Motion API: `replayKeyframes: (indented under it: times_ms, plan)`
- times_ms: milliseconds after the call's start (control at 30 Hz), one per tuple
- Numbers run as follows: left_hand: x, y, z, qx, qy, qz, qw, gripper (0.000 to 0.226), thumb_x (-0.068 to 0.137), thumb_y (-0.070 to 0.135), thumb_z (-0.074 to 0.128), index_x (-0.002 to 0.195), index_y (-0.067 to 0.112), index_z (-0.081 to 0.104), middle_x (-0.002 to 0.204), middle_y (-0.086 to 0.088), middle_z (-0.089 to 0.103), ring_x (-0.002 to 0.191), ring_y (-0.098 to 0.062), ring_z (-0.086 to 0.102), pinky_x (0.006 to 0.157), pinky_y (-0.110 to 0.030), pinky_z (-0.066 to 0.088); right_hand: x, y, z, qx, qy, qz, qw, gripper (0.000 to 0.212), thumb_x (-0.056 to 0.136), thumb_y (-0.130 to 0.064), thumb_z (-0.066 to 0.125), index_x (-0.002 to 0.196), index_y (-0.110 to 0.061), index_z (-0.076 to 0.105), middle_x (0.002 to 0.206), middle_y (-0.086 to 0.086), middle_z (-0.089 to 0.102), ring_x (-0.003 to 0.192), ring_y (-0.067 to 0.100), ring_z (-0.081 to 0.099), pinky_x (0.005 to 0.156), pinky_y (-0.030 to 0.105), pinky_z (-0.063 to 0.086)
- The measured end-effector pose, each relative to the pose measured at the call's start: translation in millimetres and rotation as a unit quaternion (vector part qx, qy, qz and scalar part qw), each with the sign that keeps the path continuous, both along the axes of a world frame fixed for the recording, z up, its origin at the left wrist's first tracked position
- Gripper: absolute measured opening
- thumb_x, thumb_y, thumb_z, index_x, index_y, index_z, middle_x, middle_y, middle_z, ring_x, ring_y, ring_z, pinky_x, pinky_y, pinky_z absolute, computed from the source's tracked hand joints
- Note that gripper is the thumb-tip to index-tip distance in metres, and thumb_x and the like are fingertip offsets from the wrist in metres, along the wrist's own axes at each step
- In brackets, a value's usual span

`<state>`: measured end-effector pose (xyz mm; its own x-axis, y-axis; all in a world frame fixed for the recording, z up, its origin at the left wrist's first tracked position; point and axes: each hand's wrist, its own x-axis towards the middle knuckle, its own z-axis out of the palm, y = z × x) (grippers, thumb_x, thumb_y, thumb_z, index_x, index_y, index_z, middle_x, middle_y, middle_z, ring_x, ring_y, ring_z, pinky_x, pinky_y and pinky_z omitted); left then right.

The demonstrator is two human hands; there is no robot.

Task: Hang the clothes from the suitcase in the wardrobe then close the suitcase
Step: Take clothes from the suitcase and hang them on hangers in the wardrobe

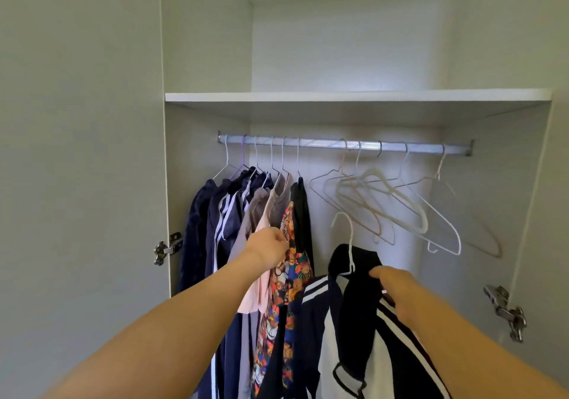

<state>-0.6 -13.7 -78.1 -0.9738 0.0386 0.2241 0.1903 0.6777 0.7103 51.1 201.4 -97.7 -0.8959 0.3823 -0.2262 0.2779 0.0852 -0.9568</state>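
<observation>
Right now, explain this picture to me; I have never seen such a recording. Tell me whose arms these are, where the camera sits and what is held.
There is no machine: a person wears a wide-angle camera on the head, so you see their own arms reaching into an open wardrobe. The left hand grips a bear-print garment among clothes already hanging at the rail's left end. The right hand holds a navy jacket with white stripes at its collar; it sits on a white hanger whose hook is below the rail, not yet on it. Empty hangers hang further right, under a shelf. No suitcase is in view.
</observation>
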Motion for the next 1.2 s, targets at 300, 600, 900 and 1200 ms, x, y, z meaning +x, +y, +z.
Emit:
replayKeyframes:
  times_ms: [300,600,900,1200]
  plan:
    - [-107.8,25.0,8.2,-0.170,0.108,-0.014,0.979,0.042,0.094,0.026,0.047,0.135,0.025,0.043,0.145,-0.003,0.029,0.128,-0.029,0.036,0.101,-0.042,0.039,-103.9,-9.3,28.8,-0.017,0.013,0.047,0.999,0.008,0.091,-0.007,0.051,0.092,0.001,0.054,0.080,0.016,0.053,0.067,0.026,0.050,0.065,0.036,0.047]
    - [-197.6,32.7,7.6,-0.263,0.012,-0.055,0.963,0.059,0.093,0.034,0.051,0.146,0.032,0.025,0.158,0.000,-0.013,0.145,-0.028,0.006,0.106,-0.042,0.034,-188.7,-25.6,51.6,-0.013,-0.001,0.076,0.997,0.020,0.086,0.010,0.052,0.105,0.009,0.059,0.092,0.024,0.060,0.076,0.033,0.058,0.071,0.043,0.050]
    - [-270.3,24.9,38.1,-0.212,-0.002,-0.050,0.976,0.027,0.090,0.019,0.048,0.115,0.016,0.057,0.120,-0.007,0.058,0.114,-0.027,0.053,0.101,-0.038,0.042,-244.8,-38.1,117.0,-0.019,0.184,0.025,0.983,0.037,0.085,0.018,0.048,0.122,0.022,0.047,0.126,0.041,0.047,0.097,0.049,0.058,0.087,0.052,0.048]
    - [-297.9,21.7,58.4,-0.164,0.050,-0.092,0.981,0.033,0.085,0.014,0.054,0.117,0.019,0.057,0.124,-0.007,0.053,0.107,-0.025,0.057,0.089,-0.038,0.051,-314.9,-49.4,117.5,0.020,0.206,-0.002,0.978,0.041,0.090,0.014,0.039,0.124,-0.002,0.056,0.120,0.022,0.059,0.095,0.032,0.058,0.092,0.040,0.050]
